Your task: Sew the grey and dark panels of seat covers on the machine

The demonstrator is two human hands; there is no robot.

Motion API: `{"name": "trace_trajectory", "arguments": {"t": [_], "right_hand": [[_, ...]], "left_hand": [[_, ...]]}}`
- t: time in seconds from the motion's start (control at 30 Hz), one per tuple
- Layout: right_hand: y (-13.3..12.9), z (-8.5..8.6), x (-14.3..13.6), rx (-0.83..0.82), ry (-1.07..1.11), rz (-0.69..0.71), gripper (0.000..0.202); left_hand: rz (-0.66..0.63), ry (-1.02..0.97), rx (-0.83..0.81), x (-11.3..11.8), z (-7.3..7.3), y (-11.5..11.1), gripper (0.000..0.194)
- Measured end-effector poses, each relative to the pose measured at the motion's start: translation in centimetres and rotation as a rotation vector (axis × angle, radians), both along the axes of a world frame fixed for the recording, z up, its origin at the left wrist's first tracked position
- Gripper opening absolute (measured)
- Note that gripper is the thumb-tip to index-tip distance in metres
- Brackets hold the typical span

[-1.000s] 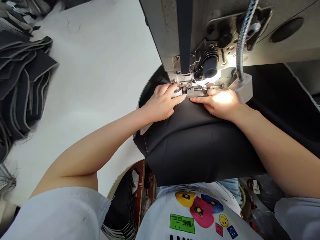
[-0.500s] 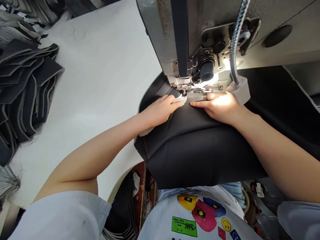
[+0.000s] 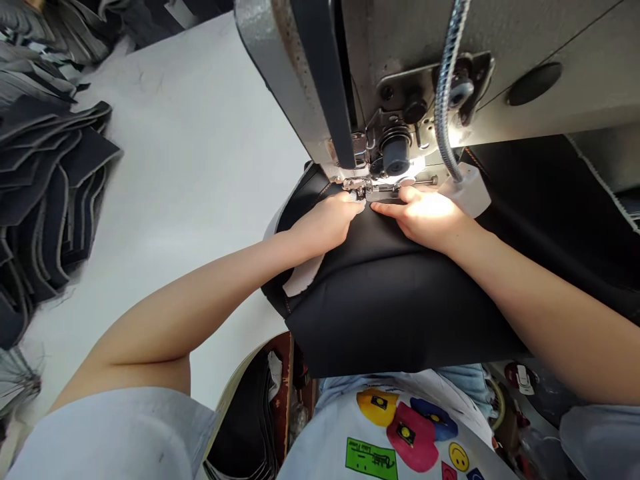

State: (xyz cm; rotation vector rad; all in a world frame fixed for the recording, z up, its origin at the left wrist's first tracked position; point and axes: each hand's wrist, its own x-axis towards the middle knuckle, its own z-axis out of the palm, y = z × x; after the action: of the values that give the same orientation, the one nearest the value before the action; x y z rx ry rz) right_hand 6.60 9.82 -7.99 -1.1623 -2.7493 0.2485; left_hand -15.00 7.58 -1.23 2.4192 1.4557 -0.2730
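Note:
Black leather-like material [image 3: 395,307] lies under the head of a sewing machine [image 3: 400,150] and hangs over the table's front edge. My left hand [image 3: 327,223] is closed, with thumb and fingers pinching a white fabric strip [image 3: 304,275] just left of the presser foot [image 3: 360,193]. The strip's loose end sticks out below my left wrist. My right hand [image 3: 425,219] rests on the black material right of the presser foot, its index finger stretched toward the needle area. Nothing shows in its grasp. The needle itself is hard to make out.
A lamp [image 3: 467,190] on a flexible metal neck hangs close above my right hand. Stacked dark fabric pieces [image 3: 55,193] lie on the white table [image 3: 150,173] at left. More black pieces [image 3: 245,417] sit below the table edge.
The machine appears further left as the view has shifted. My left hand has come closer to the presser foot, and more of the white strip's tail shows. The black material has shifted slightly.

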Motion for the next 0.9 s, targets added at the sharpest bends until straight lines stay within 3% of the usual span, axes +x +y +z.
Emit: {"name": "trace_trajectory", "arguments": {"t": [0.2,0.47,0.73,0.83,0.9], "right_hand": [[0.3,0.4,-0.5,-0.017,-0.013,-0.021,0.047],[-0.6,2.4,-1.2,-0.071,-0.132,-0.083,0.049],[-0.4,1.6,-1.2,0.012,-0.074,-0.063,0.047],[-0.4,1.7,-1.3,-0.01,-0.088,-0.071,0.048],[-0.5,2.0,-1.3,-0.029,-0.111,-0.082,0.048]], "left_hand": [[0.005,0.062,0.025,0.6,-0.4,0.1,0.045],[0.02,0.121,0.062,0.6,-0.7,-0.1,0.049],[-0.006,0.168,0.097,0.5,-1.5,-0.3,0.05],[-0.003,0.168,0.134,0.4,-2.1,-0.1,0.053],[0.009,0.16,0.151,0.6,-1.7,-0.8,0.054]]}}
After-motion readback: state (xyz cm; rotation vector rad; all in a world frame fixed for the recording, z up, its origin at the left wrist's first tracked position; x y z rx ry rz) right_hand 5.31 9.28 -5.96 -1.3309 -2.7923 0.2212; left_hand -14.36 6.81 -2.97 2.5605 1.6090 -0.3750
